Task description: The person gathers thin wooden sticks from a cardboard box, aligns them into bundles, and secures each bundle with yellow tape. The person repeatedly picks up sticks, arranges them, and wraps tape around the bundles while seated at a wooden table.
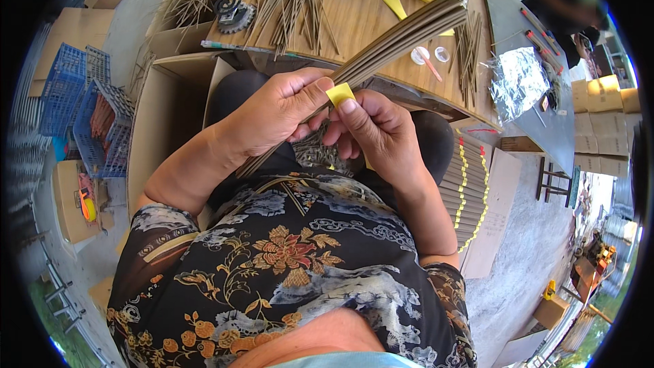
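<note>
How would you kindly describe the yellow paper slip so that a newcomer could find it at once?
Start at the wooden table, over which a long bundle of thin brown sticks slants. Follow the bundle down to the left hand. Unlike the yellow strips on the table, the yellow paper slip sits under the right hand's thumb.

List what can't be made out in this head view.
- Head view: middle of the stick bundle, hidden by the left hand.
- Head view: yellow piece's lower corner, under the right hand's thumb.
- Head view: print on the stacked cartons, too small.
- Head view: co-worker, blurred.
</note>
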The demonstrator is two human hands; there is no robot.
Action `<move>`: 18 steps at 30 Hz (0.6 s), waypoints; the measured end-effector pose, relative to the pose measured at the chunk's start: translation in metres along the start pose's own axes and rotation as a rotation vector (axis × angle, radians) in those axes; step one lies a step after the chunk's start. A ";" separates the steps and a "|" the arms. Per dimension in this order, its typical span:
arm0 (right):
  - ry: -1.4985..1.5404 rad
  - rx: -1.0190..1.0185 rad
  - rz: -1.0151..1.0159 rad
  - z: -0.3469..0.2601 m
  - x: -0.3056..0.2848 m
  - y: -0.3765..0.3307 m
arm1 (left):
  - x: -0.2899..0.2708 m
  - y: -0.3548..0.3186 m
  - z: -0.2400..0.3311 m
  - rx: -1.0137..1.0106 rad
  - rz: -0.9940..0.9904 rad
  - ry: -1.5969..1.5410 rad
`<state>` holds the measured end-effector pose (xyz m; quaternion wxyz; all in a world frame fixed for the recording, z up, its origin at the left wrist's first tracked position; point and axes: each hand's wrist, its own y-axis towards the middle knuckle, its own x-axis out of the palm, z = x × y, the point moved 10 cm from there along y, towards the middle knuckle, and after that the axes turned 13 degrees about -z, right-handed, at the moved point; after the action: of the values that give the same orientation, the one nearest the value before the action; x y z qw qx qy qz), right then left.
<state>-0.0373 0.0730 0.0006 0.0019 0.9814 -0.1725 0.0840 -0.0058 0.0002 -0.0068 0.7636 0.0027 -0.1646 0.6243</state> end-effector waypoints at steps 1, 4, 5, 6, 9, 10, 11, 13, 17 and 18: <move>-0.020 -0.004 0.004 0.001 -0.002 0.002 | 0.002 0.000 0.000 0.018 0.011 -0.017; -0.076 0.086 0.015 0.004 -0.002 0.003 | 0.002 -0.001 -0.008 0.002 -0.047 -0.034; -0.070 0.092 0.023 0.005 -0.003 0.003 | 0.004 -0.001 -0.011 -0.014 -0.083 -0.033; -0.063 0.099 0.030 0.006 -0.003 0.003 | 0.003 -0.002 -0.010 -0.007 -0.070 -0.019; -0.074 0.135 0.050 0.008 -0.004 0.003 | 0.003 -0.003 -0.009 0.024 -0.037 0.010; -0.082 0.147 0.054 0.007 -0.003 0.003 | 0.003 -0.003 -0.009 0.041 -0.023 0.015; -0.091 0.150 0.059 0.006 -0.003 0.003 | 0.002 -0.003 -0.008 0.059 -0.008 0.020; -0.109 0.154 0.069 0.005 -0.002 0.003 | 0.001 -0.004 -0.010 0.051 -0.008 0.024; -0.147 0.157 0.108 0.004 -0.004 0.003 | 0.002 -0.006 -0.006 0.052 -0.007 0.017; -0.162 0.165 0.109 0.005 -0.004 0.003 | 0.002 -0.007 -0.007 0.058 0.003 0.019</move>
<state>-0.0412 0.0714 -0.0051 -0.0974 0.9709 -0.2179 0.0185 0.0028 0.0023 -0.0113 0.7639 0.0187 -0.1394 0.6298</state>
